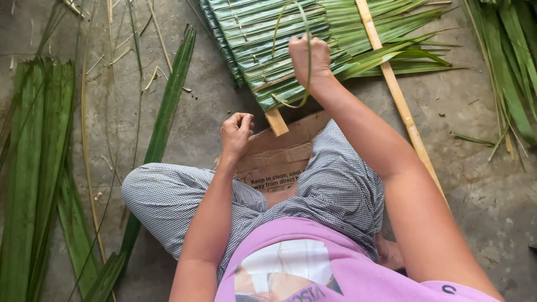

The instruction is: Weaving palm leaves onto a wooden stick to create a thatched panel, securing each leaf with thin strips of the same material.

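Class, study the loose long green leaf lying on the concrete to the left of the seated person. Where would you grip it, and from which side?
Grip the long leaf around its middle, coming from above and pinching across its narrow width. It lies flat, stretching diagonally away from the knee, with bare floor on both sides there, so fingers can probably close over both edges. Its lower end runs under the checked trouser leg.

Seated cross-legged on concrete floor (pixel 481 201). Right hand (pixel 309 55) fisted around thin green strip (pixel 306 67), looping over folded leaf panel (pixel 268 50). Left hand (pixel 236 133) pinched shut just beside wooden slat (pixel 276 121). Cardboard (pixel 279 154) under knees. Loose long leaves (pixel 33 168) at left.
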